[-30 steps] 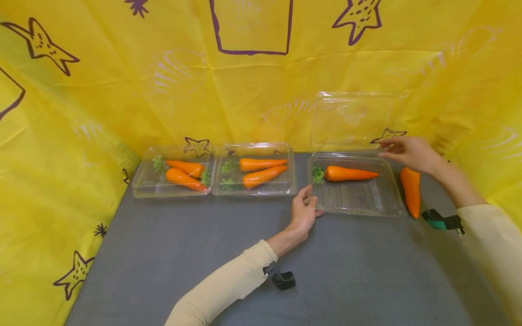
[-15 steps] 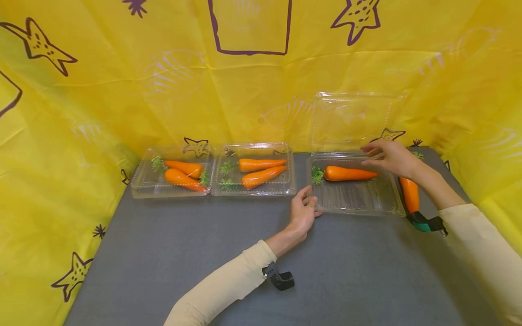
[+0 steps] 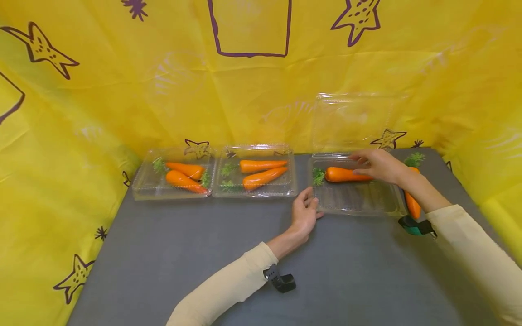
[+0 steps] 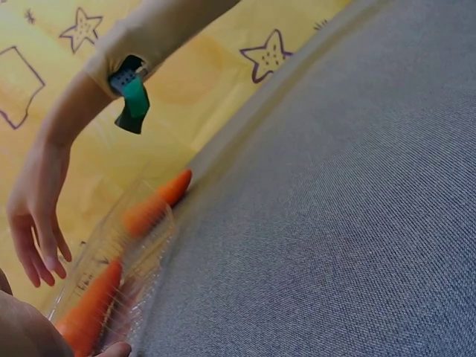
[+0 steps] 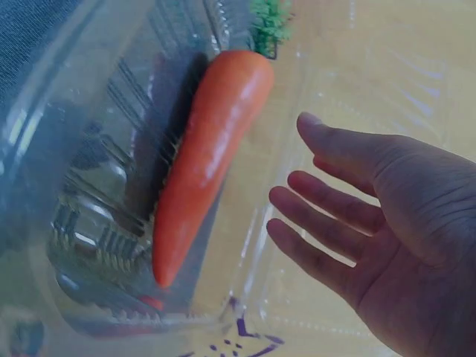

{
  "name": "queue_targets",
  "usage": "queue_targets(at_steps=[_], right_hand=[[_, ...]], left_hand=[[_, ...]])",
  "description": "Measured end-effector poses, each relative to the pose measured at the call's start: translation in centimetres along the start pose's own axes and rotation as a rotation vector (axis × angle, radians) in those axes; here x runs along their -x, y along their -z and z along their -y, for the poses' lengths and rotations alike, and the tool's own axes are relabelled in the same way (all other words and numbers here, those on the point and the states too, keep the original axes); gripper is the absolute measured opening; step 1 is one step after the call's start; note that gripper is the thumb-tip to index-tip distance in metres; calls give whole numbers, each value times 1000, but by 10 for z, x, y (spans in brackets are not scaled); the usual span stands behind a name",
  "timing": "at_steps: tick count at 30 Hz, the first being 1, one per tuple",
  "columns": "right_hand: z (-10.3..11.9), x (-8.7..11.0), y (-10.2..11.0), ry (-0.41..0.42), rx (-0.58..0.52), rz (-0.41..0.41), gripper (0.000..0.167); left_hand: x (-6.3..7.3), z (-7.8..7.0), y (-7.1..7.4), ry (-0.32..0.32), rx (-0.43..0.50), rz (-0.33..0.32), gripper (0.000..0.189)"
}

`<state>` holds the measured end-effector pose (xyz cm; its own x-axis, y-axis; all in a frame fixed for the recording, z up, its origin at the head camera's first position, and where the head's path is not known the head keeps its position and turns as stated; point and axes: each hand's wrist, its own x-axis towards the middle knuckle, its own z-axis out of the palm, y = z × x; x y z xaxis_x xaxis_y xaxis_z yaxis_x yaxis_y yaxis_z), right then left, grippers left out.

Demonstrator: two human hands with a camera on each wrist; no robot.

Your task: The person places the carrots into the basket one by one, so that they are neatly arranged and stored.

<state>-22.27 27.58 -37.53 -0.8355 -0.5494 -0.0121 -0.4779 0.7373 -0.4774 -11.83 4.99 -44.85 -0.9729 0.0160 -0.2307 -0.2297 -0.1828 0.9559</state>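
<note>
A clear plastic clamshell container lies at the right of the table, its lid raised against the backdrop. Inside, along the back, lies one orange carrot with a green top pointing left. My left hand holds the container's front left corner. My right hand hovers above the carrot's tip and overlaps it in the head view. From the right wrist, that hand's fingers are spread and bent a little, apart from the carrot. Another carrot lies outside, beside the right wall, partly behind the right forearm.
Two closed clear containers stand to the left, one in the middle and one farther left, each with two carrots inside. A yellow patterned cloth rises behind the grey table.
My right hand has moved left and slightly down, from the container's back right corner to over the carrot. The left hand and container have stayed put.
</note>
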Motion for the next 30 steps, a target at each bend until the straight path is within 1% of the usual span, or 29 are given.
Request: queue_targets(at_steps=[3,10,16,20,30], right_hand=[[4,-5,-7,9,20,14,40],[10,-14,-22,19,85,33,39],[9,-19,-33,48,113,24,38],[7,-20,-37,56,123,31,41],[4,-23,-43,14,164,87,48]], left_hand=[[1,0,2,4,-5,-9,42],[0,1,2,6,-3,-5,42],[0,2,-1,-4,3,-13,41],[1,2,-1,-3,10,-11,41],[1,2,-3,-11,8,-16,41]])
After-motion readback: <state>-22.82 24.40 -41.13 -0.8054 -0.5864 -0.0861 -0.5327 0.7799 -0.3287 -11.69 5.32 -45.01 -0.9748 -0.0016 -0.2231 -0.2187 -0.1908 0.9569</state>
